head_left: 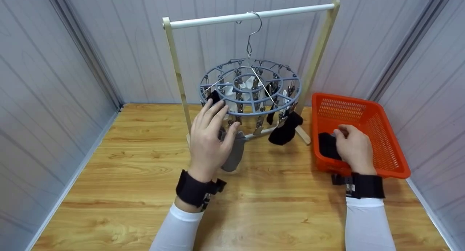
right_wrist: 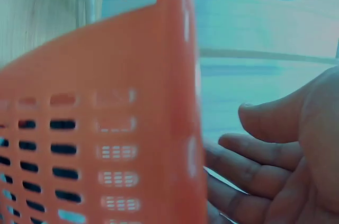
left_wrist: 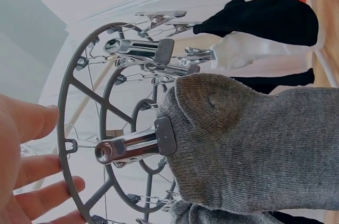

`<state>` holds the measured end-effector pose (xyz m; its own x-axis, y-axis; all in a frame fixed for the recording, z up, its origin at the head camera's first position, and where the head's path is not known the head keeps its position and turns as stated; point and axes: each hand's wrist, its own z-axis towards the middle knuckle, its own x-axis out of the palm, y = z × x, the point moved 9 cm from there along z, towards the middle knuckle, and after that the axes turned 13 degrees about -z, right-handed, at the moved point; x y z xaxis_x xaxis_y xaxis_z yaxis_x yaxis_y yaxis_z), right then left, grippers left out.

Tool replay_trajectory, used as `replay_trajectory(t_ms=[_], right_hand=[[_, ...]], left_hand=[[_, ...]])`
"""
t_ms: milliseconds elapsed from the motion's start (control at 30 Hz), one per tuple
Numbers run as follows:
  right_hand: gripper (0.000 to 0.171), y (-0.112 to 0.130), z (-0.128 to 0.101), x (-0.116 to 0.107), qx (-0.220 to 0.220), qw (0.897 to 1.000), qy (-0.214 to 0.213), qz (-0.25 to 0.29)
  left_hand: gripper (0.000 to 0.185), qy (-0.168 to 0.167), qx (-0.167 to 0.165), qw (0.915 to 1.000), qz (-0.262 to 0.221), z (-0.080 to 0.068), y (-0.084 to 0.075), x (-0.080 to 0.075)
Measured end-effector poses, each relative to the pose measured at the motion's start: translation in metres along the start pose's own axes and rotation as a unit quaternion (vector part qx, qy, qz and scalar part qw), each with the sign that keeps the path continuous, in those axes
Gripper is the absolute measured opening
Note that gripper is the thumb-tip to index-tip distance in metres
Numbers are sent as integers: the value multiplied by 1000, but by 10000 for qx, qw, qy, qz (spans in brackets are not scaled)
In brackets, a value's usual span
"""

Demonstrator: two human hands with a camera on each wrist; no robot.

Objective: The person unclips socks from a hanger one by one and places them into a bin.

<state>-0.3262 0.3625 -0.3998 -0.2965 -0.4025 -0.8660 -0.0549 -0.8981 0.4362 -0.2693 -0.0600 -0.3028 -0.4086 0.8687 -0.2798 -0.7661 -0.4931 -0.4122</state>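
A round grey clip hanger hangs by its metal hook with several socks clipped on. My left hand is at its near left rim, fingers extended; the left wrist view shows thumb and fingertips by the ring. Beside that hand a grey sock hangs from a metal clip. At the right side a black sock is clipped. My right hand is over the orange basket, next to a black sock inside. Its fingers are loosely bent, with nothing visible between them in the right wrist view.
A stand with a white bar and wooden legs holds the hanger. White socks hang toward the hanger's far side. The wooden tabletop meets pale panel walls at the back and sides.
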Motion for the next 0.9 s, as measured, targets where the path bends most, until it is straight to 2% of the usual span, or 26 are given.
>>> replay_trajectory(t_ms=[133, 467, 700, 900], right_hand=[[50, 12, -2, -4, -87, 9994, -335, 100], [40, 44, -8, -11, -686, 9930, -919, 286], [33, 68, -13, -12, -1226, 9850, -1148, 396], [30, 84, -17, -11, -1485, 9808, -1227, 314]], left_hand=[[45, 21, -15, 10000, -73, 0, 0, 1], [44, 123, 21, 9998, -156, -1, -4, 2], [45, 272, 196, 9991, -273, -1, -11, 4], [46, 428, 358, 9979, -343, -1, -15, 8]])
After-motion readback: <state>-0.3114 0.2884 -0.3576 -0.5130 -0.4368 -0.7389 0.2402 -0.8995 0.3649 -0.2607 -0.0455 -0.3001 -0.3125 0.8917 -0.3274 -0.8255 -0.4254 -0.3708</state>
